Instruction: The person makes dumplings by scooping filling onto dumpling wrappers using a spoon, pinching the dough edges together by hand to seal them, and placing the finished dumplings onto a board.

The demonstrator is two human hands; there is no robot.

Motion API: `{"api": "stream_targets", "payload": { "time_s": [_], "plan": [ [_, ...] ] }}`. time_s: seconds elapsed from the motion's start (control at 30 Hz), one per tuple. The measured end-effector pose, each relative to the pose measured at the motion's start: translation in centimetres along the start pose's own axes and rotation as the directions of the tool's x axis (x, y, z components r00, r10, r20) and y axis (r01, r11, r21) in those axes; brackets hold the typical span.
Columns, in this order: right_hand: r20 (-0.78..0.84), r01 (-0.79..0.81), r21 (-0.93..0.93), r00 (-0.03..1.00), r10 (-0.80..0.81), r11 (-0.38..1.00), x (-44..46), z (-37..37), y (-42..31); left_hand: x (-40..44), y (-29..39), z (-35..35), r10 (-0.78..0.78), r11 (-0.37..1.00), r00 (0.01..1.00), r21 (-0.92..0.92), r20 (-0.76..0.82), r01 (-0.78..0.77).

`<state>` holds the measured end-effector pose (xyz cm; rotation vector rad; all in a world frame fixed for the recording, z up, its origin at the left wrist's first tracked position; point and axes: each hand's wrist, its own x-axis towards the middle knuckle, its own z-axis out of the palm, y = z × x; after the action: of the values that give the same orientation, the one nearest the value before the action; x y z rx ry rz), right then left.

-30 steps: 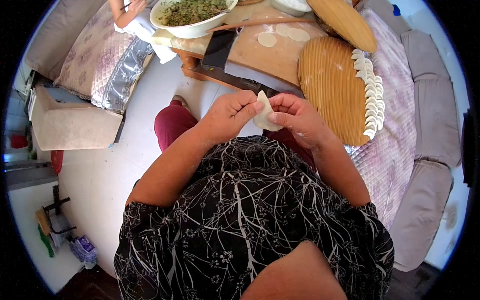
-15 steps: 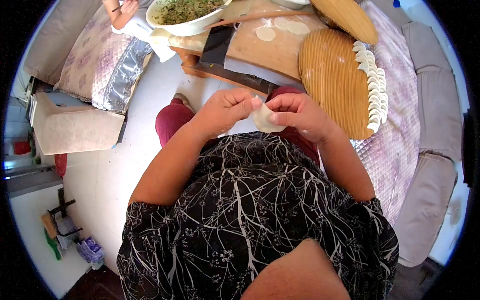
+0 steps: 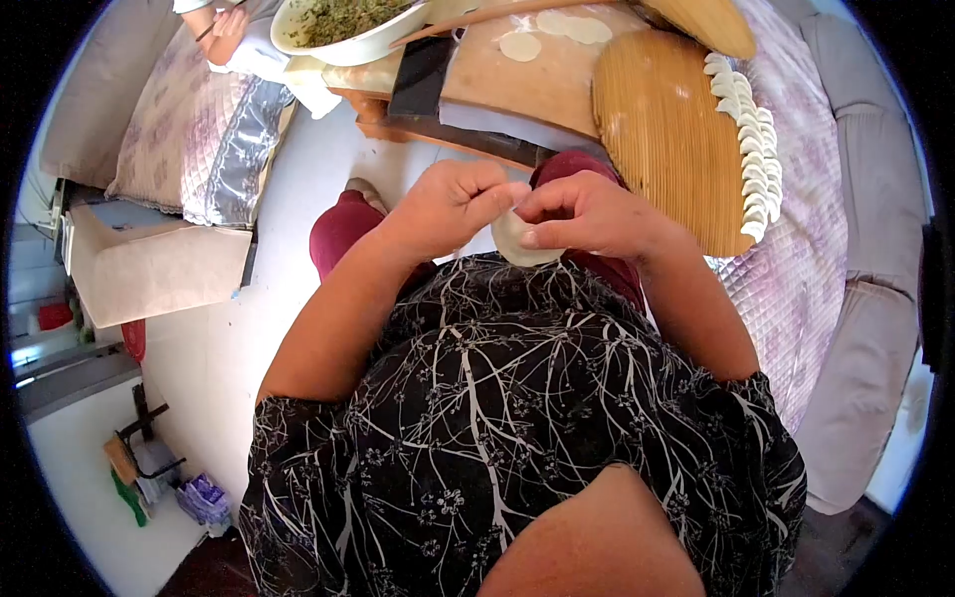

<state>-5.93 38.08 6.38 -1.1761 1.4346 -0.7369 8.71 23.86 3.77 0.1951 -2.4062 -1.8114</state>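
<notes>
A pale dumpling wrapper (image 3: 512,242) hangs between my two hands, just above my lap. My left hand (image 3: 458,207) is closed, its thumb and fingertips pinching the upper edge. Opposite it, my right hand (image 3: 592,214) grips the wrapper's other side, the thumb lying across the front. My fingers touch at the top and hide part of the dough; whether filling is inside cannot be seen. Beyond my hands lies a wooden board (image 3: 497,85) with several flat round wrappers (image 3: 520,46). Overlapping rows of finished dumplings (image 3: 758,164) line the right edge of a round slatted tray (image 3: 667,139).
A white bowl (image 3: 358,52) of green filling stands at the back left, beside a long wooden rod (image 3: 468,20). Another person's hand (image 3: 227,30) holds a thin dark stick there. A second slatted tray (image 3: 711,25) is at the back right. A cardboard box (image 3: 159,264) sits left.
My fingertips have drawn together along the wrapper's upper edge. The view has shifted slightly, so the table and tray sit higher. The other person's hand has moved slightly.
</notes>
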Motion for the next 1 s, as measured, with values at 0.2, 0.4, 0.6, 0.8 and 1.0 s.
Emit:
{"api": "stream_targets", "payload": {
  "time_s": [0.2,0.4,0.6,0.8,1.0],
  "plan": [
    [-0.303,0.176,0.437,0.952,-0.039,0.882,1.3,-0.1,1.8,0.9,-0.7,0.6,-0.156,0.913,0.983,-0.395,-0.094,0.107],
    [-0.436,0.182,0.172,0.895,-0.091,0.968,1.9,-1.3,3.0,2.0,-2.4,1.2,-0.249,0.947,0.968,-0.208,-0.002,0.243],
    [-0.482,0.084,-0.467,0.810,-0.334,0.880,2.1,-1.8,3.5,3.7,-2.9,1.9,-0.135,0.982,0.988,0.124,-0.074,0.143],
    [-0.665,-0.103,-0.438,0.705,-0.245,0.893,3.0,-3.0,6.6,7.0,-3.2,4.4,-0.293,0.936,0.952,-0.227,-0.091,0.267],
    [-0.911,-0.388,-0.402,0.264,-0.318,0.829,-0.9,-11.3,12.7,8.1,-5.4,3.6,-0.313,0.927,0.948,-0.233,-0.056,0.292]
  ]
}}
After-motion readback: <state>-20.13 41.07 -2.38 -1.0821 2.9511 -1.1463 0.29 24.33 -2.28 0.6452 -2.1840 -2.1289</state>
